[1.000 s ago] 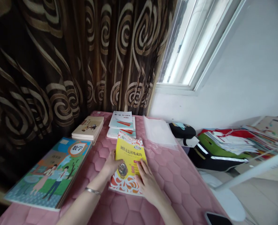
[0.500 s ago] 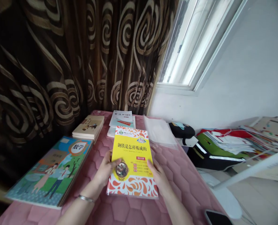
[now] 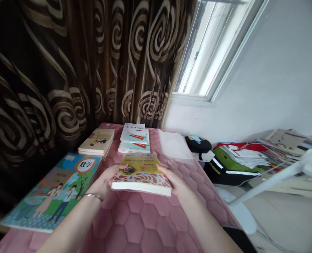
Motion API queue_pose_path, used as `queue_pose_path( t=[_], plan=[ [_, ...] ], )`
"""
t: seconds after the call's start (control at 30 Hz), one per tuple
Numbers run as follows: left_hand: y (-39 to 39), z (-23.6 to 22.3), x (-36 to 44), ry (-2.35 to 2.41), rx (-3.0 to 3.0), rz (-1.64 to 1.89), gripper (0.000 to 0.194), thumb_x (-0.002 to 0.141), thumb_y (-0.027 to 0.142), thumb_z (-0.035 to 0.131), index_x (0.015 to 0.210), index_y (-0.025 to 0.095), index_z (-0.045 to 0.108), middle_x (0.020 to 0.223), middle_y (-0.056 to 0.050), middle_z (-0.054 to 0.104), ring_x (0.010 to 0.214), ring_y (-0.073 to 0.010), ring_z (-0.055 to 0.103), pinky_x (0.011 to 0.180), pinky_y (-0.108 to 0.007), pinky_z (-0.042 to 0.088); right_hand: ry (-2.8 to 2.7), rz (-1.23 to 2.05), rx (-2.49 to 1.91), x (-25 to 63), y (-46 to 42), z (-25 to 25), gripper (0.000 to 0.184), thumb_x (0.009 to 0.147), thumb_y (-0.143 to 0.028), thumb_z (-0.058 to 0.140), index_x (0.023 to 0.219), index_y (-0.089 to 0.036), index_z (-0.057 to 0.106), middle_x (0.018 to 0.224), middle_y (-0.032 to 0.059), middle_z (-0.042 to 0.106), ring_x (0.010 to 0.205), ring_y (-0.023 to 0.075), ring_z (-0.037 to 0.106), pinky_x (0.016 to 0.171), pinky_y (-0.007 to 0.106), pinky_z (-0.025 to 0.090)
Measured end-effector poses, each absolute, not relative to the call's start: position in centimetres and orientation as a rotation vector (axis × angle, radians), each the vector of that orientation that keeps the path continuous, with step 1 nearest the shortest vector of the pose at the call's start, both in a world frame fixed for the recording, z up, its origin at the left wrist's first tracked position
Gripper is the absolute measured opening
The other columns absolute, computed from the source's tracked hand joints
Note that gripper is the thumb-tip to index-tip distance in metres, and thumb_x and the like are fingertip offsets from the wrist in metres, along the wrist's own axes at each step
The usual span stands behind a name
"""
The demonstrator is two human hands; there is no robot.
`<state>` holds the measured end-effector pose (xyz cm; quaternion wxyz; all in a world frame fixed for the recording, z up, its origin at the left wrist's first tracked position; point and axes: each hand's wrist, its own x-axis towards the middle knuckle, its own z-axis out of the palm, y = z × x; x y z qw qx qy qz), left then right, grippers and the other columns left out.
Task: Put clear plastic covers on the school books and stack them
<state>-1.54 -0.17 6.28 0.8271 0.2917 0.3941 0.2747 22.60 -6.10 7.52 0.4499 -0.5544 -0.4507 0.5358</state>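
A thick yellow book [image 3: 142, 175] with a red-and-white leaf pattern is held level over the pink quilted cover, its bottom edge facing me. My left hand [image 3: 111, 175], with a silver bangle on the wrist, grips its left side, thumb on the cover. On the right side my right hand [image 3: 173, 178] closes the same way. Just beyond it lie thin white-and-teal booklets [image 3: 134, 137]. Left of those is a stack of tan books [image 3: 98, 141]. A large math textbook [image 3: 53, 193] tops a pile at the left.
Clear plastic sheets [image 3: 175, 146] lie at the back right of the pink quilted cover [image 3: 145, 225]. A phone [image 3: 238, 239] sits at the near right edge. Beyond are a black case [image 3: 198, 144], a green-and-black bag [image 3: 232, 167], piled papers and a white fan stand [image 3: 266, 186]. A patterned curtain [image 3: 134, 63] hangs behind.
Both hands have lifted the yellow book, which first lay toward me face up, then tipped its cover flatter and moved it slightly away. The right hand shifted from the cover to the right edge.
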Motion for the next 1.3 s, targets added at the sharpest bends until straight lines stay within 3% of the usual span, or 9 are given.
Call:
queue_pose_path(
  t=[0.13, 0.33, 0.5, 0.7, 0.97, 1.2, 1.3],
  plan=[
    [-0.9, 5.7, -1.3, 0.773, 0.616, 0.660, 0.047, 0.074, 0.023, 0.074, 0.114, 0.005, 0.056, 0.100, -0.020, 0.074, 0.093, -0.0330, 0.072, 0.084, -0.046, 0.059, -0.984, 1.542, -1.170, 22.9, -6.5, 6.7, 0.043, 0.076, -0.053, 0.067, 0.099, -0.017, 0.066, 0.091, 0.0119, 0.075, 0.091, 0.0291, 0.072, 0.077, 0.041, 0.059],
    [-2.5, 6.7, -0.4, 0.577, 0.903, 1.176, 0.054, 0.064, 0.021, 0.084, 0.110, 0.017, 0.057, 0.108, -0.011, 0.073, 0.096, -0.0276, 0.070, 0.089, -0.043, 0.055, -1.271, 1.088, -1.102, 24.4, -6.3, 5.6, 0.052, 0.076, -0.056, 0.069, 0.114, -0.023, 0.061, 0.115, 0.0100, 0.070, 0.103, 0.0309, 0.067, 0.084, 0.043, 0.058],
    [-2.1, 5.4, -1.0, 0.531, 1.112, 1.220, 0.057, 0.066, 0.026, 0.084, 0.115, 0.020, 0.055, 0.113, -0.009, 0.072, 0.100, -0.0252, 0.068, 0.088, -0.038, 0.054, -1.394, 0.894, -1.094, 25.6, -5.9, 3.4, 0.045, 0.084, -0.053, 0.061, 0.118, -0.024, 0.055, 0.123, 0.0128, 0.066, 0.111, 0.0282, 0.064, 0.090, 0.041, 0.056],
    [-1.9, 2.4, -1.1, 0.598, 1.206, 1.175, 0.050, 0.070, 0.034, 0.081, 0.111, 0.018, 0.058, 0.113, -0.009, 0.071, 0.101, -0.0230, 0.067, 0.089, -0.036, 0.052, -1.416, 0.796, -1.156, 25.5, -6.7, 0.7, 0.045, 0.083, -0.053, 0.058, 0.117, -0.024, 0.056, 0.115, 0.0130, 0.068, 0.109, 0.0271, 0.065, 0.088, 0.039, 0.057],
    [-1.9, 2.3, -0.8, 0.827, 1.245, 1.210, 0.052, 0.064, 0.047, 0.081, 0.100, 0.016, 0.062, 0.105, -0.011, 0.073, 0.098, -0.0249, 0.067, 0.089, -0.038, 0.052, -1.411, 0.748, -1.214, 25.7, -6.2, -0.4, 0.043, 0.084, -0.055, 0.055, 0.112, -0.022, 0.056, 0.112, 0.0138, 0.069, 0.102, 0.0261, 0.067, 0.084, 0.037, 0.057],
    [-2.1, 5.8, -0.5, 0.815, 1.140, 1.134, 0.057, 0.061, 0.048, 0.083, 0.101, 0.012, 0.062, 0.102, -0.015, 0.074, 0.089, -0.0277, 0.071, 0.080, -0.038, 0.057, -1.360, 0.847, -1.285, 24.7, -7.5, 3.7, 0.043, 0.081, -0.061, 0.056, 0.104, -0.024, 0.055, 0.105, 0.0118, 0.072, 0.087, 0.0267, 0.070, 0.069, 0.035, 0.059],
    [-3.1, 7.2, -1.4, 0.896, 0.980, 1.060, 0.055, 0.063, 0.047, 0.083, 0.098, 0.012, 0.062, 0.096, -0.017, 0.075, 0.085, -0.0294, 0.072, 0.077, -0.041, 0.058, -1.290, 0.863, -1.326, 23.1, -8.6, 5.2, 0.042, 0.079, -0.064, 0.056, 0.091, -0.024, 0.060, 0.090, 0.0094, 0.074, 0.073, 0.0263, 0.071, 0.060, 0.034, 0.058]
  ],
)
